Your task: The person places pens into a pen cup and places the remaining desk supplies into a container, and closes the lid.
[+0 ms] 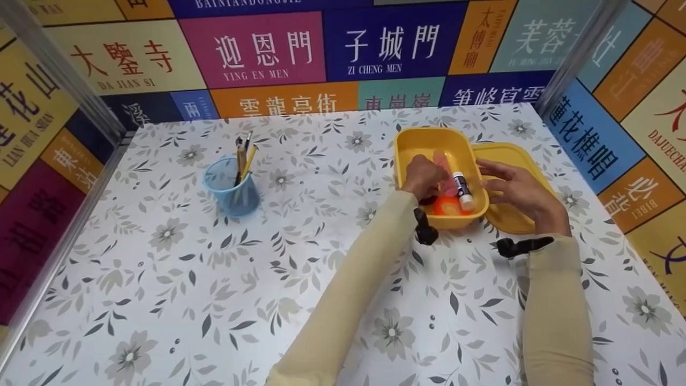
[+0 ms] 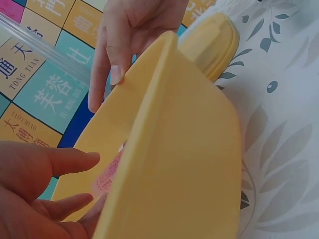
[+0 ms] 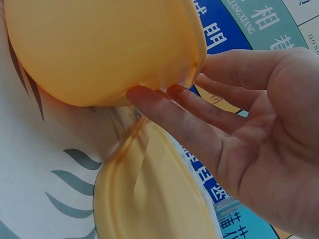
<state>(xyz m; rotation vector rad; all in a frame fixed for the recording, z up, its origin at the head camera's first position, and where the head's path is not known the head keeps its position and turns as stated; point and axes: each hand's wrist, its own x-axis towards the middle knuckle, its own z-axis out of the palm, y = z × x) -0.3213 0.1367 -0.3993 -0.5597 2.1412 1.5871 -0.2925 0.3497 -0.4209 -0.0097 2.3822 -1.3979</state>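
My left hand (image 1: 425,176) reaches down into a yellow plastic box (image 1: 429,140). In the left wrist view its fingers are spread, close to a pink object (image 2: 107,178) inside; the lower fingers are partly hidden by the wall. My right hand (image 1: 520,187) rests its extended fingers against the outside of the box's right side, as the right wrist view also shows. Inside lie a white glue stick (image 1: 462,190) with a dark label and a bright orange round thing (image 1: 447,206).
A yellow lid (image 1: 506,220) lies flat beside the box, partly under my right hand. Farther left stands a blue mesh pen cup (image 1: 238,201) holding several pencils or brushes (image 1: 246,158). Printed panels (image 1: 252,48) wall in the back and sides of the flowered table (image 1: 214,311).
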